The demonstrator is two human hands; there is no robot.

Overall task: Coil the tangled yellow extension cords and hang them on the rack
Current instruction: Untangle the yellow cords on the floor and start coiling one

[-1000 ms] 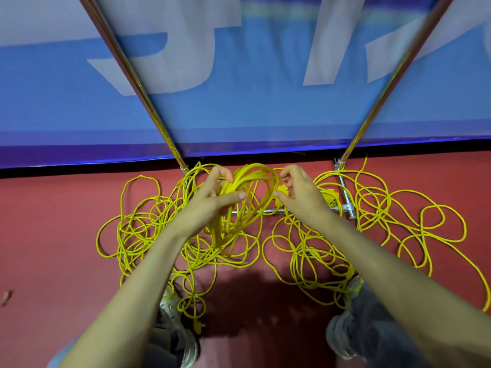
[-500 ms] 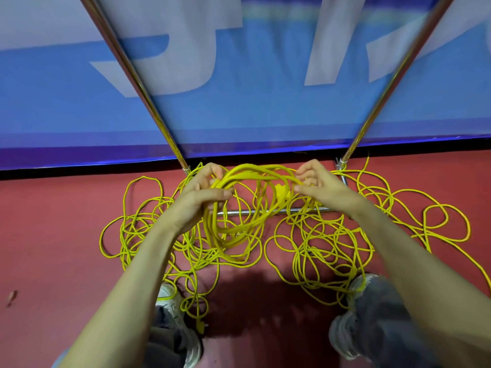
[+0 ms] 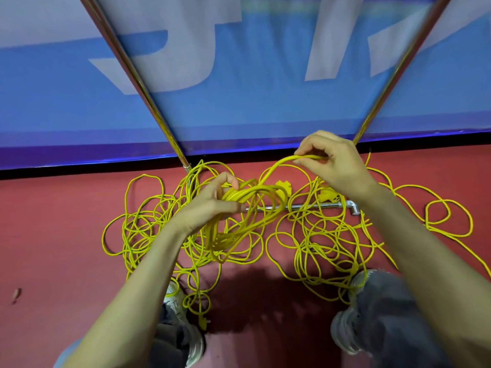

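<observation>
Head view, looking down over both forearms. The left hand [image 3: 210, 205] is clamped round the top of a coil [image 3: 214, 235] of several yellow loops, thumb on one side and fingers curled over the other. The coil hangs from that grip toward the red floor [image 3: 53, 248], its long axis running down and a little toward the person.

The right hand [image 3: 337, 168] is higher and off to the right, well apart from the left. Its thumb and fingertips pinch a single strand [image 3: 279, 163], which arcs from the pinch leftward and down into the coil. The free length between the hands therefore lies roughly left to right.

The loose cords [image 3: 313, 235] lie in tangled loops on the floor on both sides of the coil, with a yellow plug [image 3: 283, 187] just beyond it. The rack's base bar [image 3: 342, 205] lies flat under the cords. Its metal uprights [image 3: 137, 83] rise away in front of a blue banner [image 3: 265, 102].

The next move is probably the right hand carrying the strand across to the left hand to lay another loop. The right hand would do the travelling, and the cord trailing from it could snag in the tangle beneath.
</observation>
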